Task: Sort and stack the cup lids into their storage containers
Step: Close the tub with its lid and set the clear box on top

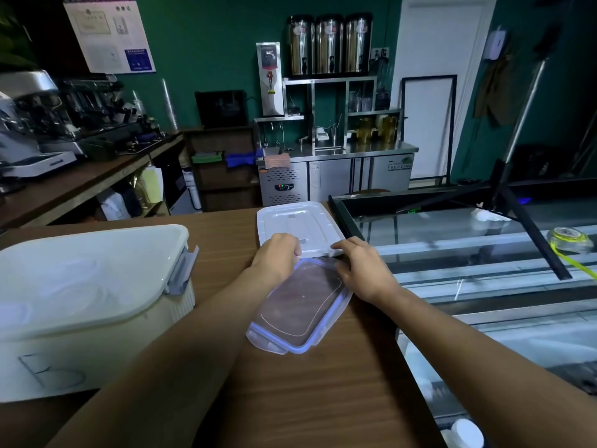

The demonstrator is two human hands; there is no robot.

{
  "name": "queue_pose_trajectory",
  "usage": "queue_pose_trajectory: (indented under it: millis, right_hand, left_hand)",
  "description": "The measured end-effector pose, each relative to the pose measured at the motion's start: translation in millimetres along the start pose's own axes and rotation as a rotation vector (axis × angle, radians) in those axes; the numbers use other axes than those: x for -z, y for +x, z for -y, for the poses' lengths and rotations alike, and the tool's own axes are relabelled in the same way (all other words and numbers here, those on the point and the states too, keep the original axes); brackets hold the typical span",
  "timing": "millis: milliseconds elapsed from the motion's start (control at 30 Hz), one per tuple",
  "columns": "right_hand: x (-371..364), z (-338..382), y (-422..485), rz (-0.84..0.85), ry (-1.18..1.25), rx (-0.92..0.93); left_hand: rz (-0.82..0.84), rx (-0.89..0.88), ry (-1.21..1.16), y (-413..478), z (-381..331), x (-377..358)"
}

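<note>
On the wooden table [323, 399] a clear lid [300, 312] with a blue rim lies flat near the middle, its long side running from about 7 o'clock to 1 o'clock. Directly beyond it, at 12 o'clock, a white lid [297, 221] lies flat as well, its near edge meeting or slightly overlapping the clear lid's far end.

Both hands reach to that meeting line. The left hand [277, 257] sits at the clear lid's 11 o'clock corner, its fingers [290, 245] bent down onto the white lid's near edge; I cannot tell whether they grip it or only rest there. The right hand [361, 266] comes in from 3 o'clock, its fingers [345, 245] fairly straight and pointing toward 9 o'clock, tips touching the white lid's near right corner just above the clear lid's far end, with nothing clasped.

At 9 o'clock, well apart from the lids, stands a large cream storage container [80, 286] with its own lid on, a grey latch on its right side and a letter B drawn on its front. A glass display case [468, 253] borders the table at 3 o'clock.
</note>
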State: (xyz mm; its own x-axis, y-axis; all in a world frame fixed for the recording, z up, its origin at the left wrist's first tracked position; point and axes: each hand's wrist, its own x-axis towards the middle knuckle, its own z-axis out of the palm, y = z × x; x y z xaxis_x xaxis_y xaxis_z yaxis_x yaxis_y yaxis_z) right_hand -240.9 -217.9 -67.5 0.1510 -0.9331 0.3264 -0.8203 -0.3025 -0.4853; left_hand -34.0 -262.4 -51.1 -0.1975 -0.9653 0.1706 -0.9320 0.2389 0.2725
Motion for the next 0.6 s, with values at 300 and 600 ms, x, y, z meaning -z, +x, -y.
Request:
queue_pose_trajectory:
  millis: [300,600]
  right_hand:
    - [36,31,-12,-0.021,-0.019,0.019]
    - [123,91,-33,-0.099,-0.057,0.040]
  left_hand:
    - [-0.074,-0.143,0.213,-33,-24,43]
    - [-0.317,-0.247,0.195,-87,-57,148]
